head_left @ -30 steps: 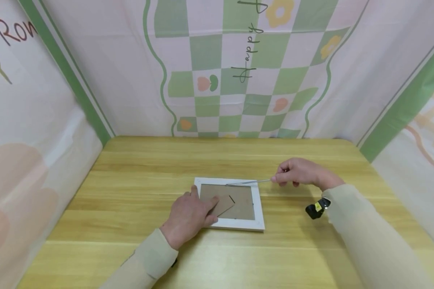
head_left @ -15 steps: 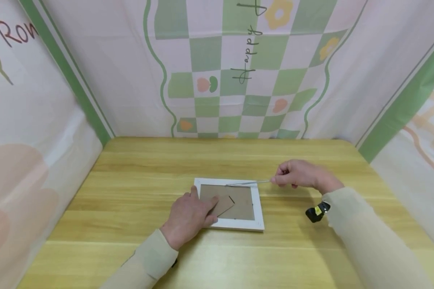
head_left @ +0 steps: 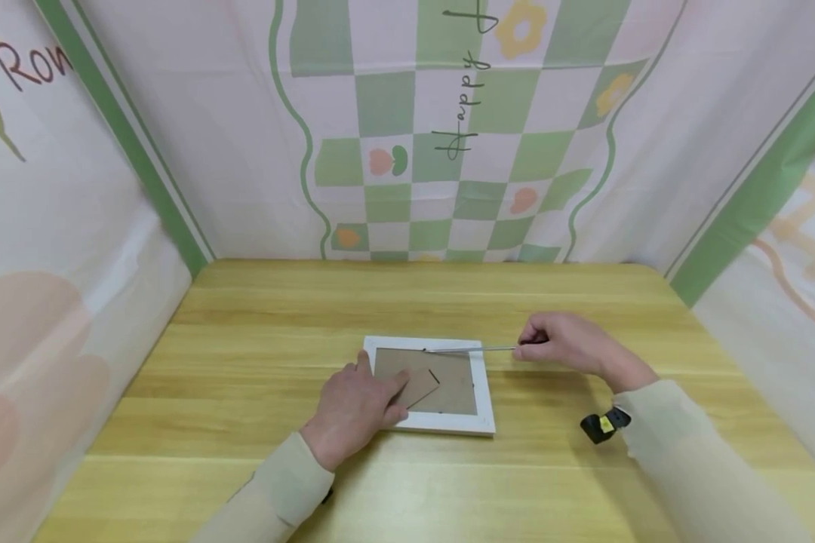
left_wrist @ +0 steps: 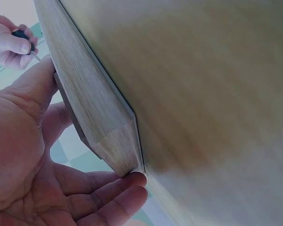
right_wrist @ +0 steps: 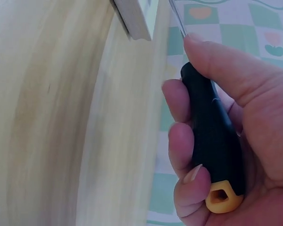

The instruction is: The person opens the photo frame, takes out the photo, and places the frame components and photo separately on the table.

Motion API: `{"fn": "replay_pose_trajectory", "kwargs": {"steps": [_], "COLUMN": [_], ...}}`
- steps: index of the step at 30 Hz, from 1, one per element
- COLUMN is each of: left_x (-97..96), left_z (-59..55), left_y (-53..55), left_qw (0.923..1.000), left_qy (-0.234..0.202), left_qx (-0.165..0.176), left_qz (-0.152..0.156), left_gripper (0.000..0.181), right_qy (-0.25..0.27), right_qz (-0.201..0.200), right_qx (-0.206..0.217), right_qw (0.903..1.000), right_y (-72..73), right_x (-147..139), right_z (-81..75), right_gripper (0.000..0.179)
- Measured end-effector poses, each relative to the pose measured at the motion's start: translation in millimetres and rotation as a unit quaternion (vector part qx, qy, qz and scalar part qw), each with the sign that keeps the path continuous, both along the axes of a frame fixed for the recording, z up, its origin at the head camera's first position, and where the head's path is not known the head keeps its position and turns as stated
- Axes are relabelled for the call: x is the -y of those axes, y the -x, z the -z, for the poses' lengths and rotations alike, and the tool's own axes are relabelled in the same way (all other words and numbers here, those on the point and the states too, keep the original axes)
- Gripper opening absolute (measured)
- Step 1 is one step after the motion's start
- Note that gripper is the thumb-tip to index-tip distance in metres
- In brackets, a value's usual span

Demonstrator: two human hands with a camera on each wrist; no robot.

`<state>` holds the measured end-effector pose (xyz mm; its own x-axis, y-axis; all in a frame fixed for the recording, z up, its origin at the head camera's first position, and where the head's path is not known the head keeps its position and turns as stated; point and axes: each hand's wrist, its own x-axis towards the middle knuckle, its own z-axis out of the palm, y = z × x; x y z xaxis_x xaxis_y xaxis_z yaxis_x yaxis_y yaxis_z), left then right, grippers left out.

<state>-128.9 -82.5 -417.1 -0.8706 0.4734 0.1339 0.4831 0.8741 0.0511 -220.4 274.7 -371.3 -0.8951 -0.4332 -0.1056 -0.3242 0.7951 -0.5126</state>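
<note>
A white picture frame (head_left: 483, 396) lies face down on the table, showing its brown backing board (head_left: 458, 396) and stand flap (head_left: 422, 385). My left hand (head_left: 352, 407) holds the frame's left side, with fingers against the edge and others on the flap. In the left wrist view, fingertips touch the frame's pale wooden side (left_wrist: 87, 80) at a corner. My right hand (head_left: 565, 343) grips a screwdriver (right_wrist: 210, 122) by its black handle with an orange end. Its thin metal shaft (head_left: 472, 349) crosses the far rim, the tip at a small dark tab on the backing's far edge.
The wooden table (head_left: 258, 354) extends around the frame on all sides. Printed cloth (head_left: 387, 98) hangs behind it, with more cloth at left and right. A black wrist device (head_left: 604, 424) hangs below my right sleeve.
My right hand has moved down and slightly right, so the screwdriver shaft lies closer to level. Its tip stays at the backing's far edge. The left hand and frame hold still.
</note>
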Motion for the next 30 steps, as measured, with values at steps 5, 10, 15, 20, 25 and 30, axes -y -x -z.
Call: {"fn": "replay_pose_trajectory", "kwargs": {"steps": [5,10,15,20,25,30], "left_x": [-1.6,-1.5,-1.9,-2.2,-2.9,-3.7], "left_z": [-0.9,-0.5,-0.6,-1.8,-2.8,-2.7], "left_y": [0.1,-1.5,-1.6,-2.6,-3.3,-4.9], "left_qw": [1.0,0.9999,0.9998,0.9998,0.9996,0.9997], "left_qy": [0.002,-0.01,-0.019,-0.02,-0.019,-0.016], "left_qx": [0.001,0.001,-0.005,0.007,0.02,0.017], "left_qz": [0.004,0.008,0.009,0.007,0.004,0.001], "left_gripper": [0.055,0.055,0.054,0.054,0.055,0.055], "right_qy": [-0.007,-0.012,0.0,0.026,0.044,0.039], "right_qz": [0.006,0.014,0.015,0.011,0.018,0.013], "right_qx": [-0.012,0.002,0.042,0.092,0.125,0.115], "right_qw": [0.9999,0.9998,0.999,0.9954,0.991,0.9925], "right_y": [-2.8,-3.7,-0.4,2.8,0.1,-7.4], "right_x": [1,2,1,-2,-5,-4], "right_z": [3.0,3.3,2.4,3.4,5.6,4.9], "right_gripper": [0.023,0.027,0.031,0.034,0.036,0.04]}}
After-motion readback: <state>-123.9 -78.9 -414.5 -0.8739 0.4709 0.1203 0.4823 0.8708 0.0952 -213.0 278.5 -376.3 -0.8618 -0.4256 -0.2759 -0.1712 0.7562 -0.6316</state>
